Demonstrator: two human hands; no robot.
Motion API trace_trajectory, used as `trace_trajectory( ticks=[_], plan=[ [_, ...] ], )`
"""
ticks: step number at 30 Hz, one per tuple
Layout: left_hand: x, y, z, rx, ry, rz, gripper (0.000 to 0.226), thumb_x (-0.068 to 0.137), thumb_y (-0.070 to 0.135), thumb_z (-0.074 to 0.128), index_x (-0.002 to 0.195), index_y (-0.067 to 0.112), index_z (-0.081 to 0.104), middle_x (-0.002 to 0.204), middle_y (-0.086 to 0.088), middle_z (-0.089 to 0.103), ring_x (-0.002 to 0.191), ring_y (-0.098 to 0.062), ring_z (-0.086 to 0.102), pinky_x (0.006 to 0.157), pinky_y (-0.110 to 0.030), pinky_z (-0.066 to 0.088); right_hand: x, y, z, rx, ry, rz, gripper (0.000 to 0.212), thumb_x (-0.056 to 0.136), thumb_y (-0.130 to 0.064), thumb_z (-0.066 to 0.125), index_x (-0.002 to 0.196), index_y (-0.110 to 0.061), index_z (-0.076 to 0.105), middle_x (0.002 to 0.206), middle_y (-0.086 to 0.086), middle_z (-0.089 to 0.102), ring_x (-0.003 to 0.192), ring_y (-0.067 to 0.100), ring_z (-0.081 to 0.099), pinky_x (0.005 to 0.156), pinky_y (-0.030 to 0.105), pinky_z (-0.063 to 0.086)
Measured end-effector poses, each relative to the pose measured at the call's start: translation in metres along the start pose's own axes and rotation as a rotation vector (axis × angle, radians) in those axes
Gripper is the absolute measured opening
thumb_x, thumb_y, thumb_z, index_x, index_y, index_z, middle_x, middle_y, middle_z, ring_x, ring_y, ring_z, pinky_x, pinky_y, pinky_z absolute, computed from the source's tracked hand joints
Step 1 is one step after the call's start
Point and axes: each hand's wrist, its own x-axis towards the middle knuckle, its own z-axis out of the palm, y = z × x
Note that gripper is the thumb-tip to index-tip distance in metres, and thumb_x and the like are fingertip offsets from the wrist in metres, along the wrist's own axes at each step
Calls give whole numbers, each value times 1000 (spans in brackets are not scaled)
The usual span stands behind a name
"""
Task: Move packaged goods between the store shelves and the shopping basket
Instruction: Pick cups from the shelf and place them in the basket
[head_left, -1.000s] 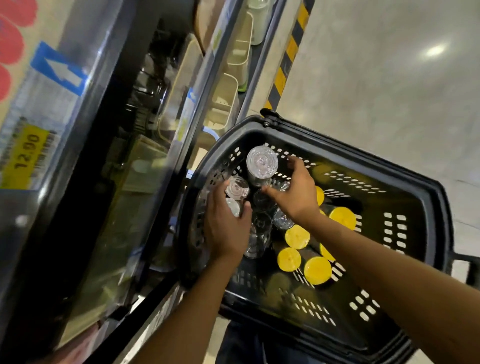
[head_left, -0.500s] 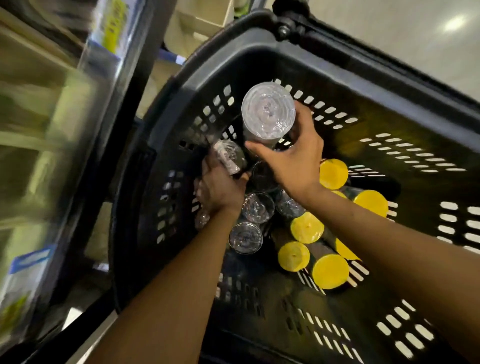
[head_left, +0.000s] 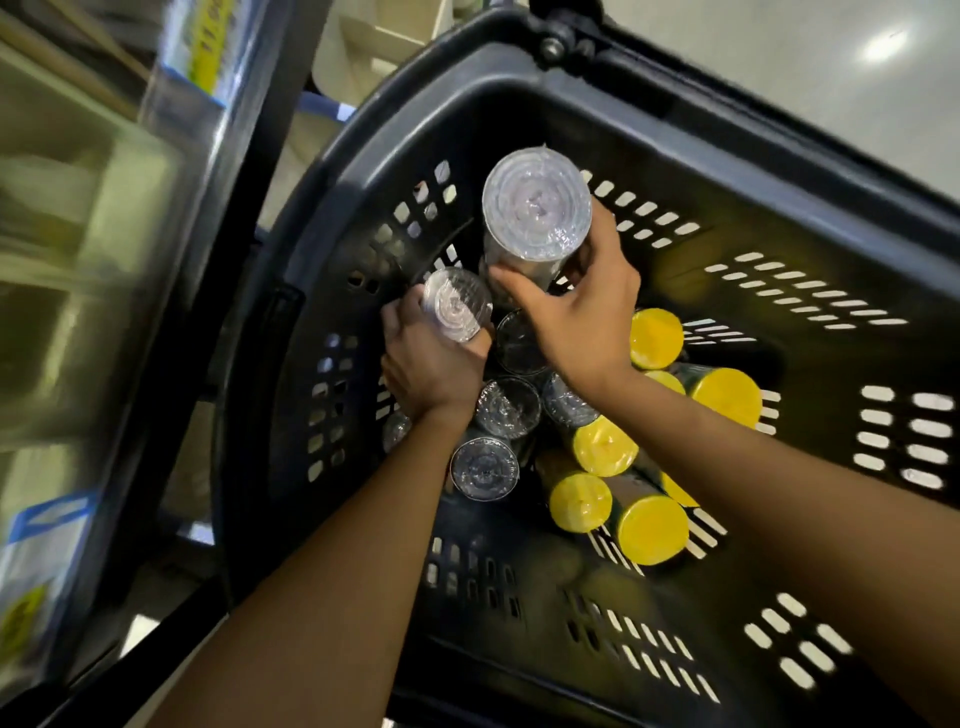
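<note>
Both my hands are inside the black shopping basket (head_left: 519, 119). My right hand (head_left: 576, 306) grips a tall clear wrapped glass (head_left: 535, 208), held above the others near the basket's far wall. My left hand (head_left: 431, 358) grips a smaller clear wrapped glass (head_left: 456, 310) beside it. Several more clear glasses (head_left: 506, 408) stand on the basket floor under my wrists. To their right lie several dark cans with yellow lids (head_left: 602, 447).
Store shelves (head_left: 93, 260) with blurred cream-coloured goods and price tags run along the left, close to the basket's left wall. A grey polished floor (head_left: 779, 67) shows beyond the basket at the upper right.
Both hands have closed round glasses and lifted them up from the pile. The view has dropped closer over the basket, and the shelves slid leftward.
</note>
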Motion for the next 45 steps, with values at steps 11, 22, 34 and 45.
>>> trace_trajectory(
  ticks=[11, 22, 34, 45],
  plan=[
    [-55, 56, -122, -209, -47, 216, 72, 55, 24, 89, 119, 8, 59, 121, -10, 53, 103, -27, 60, 91, -38, 50, -38, -99, -87, -25, -55, 47, 73, 64, -35, 80, 127, -16, 48, 120, -6, 57, 112, 9, 56, 97, 33, 48],
    [-179, 126, -286, -228, -76, 337, 63, 54, 31, 86, 111, 29, 58, 104, 6, 65, 96, -17, 62, 83, -34, 52, -90, -252, -197, -44, -168, -65, 68, 67, -23, 83, 124, -14, 47, 117, -1, 60, 102, 7, 53, 82, 17, 40],
    [-363, 105, -460, -213, 256, 335, 64, 54, 52, 76, 113, 29, 63, 105, 14, 60, 99, -7, 57, 84, -17, 40, -214, -382, -282, 38, -582, -310, 67, 58, -40, 83, 118, -31, 53, 109, -25, 59, 101, -10, 56, 83, 8, 46],
    [-446, 35, -566, -298, 527, 199, 55, 57, 36, 86, 103, 42, 56, 96, 27, 54, 87, 8, 53, 74, 1, 37, -293, -469, -229, 102, -995, -433, 66, 65, -15, 85, 116, -34, 49, 106, -20, 59, 101, -2, 57, 86, 19, 49]
  ],
)
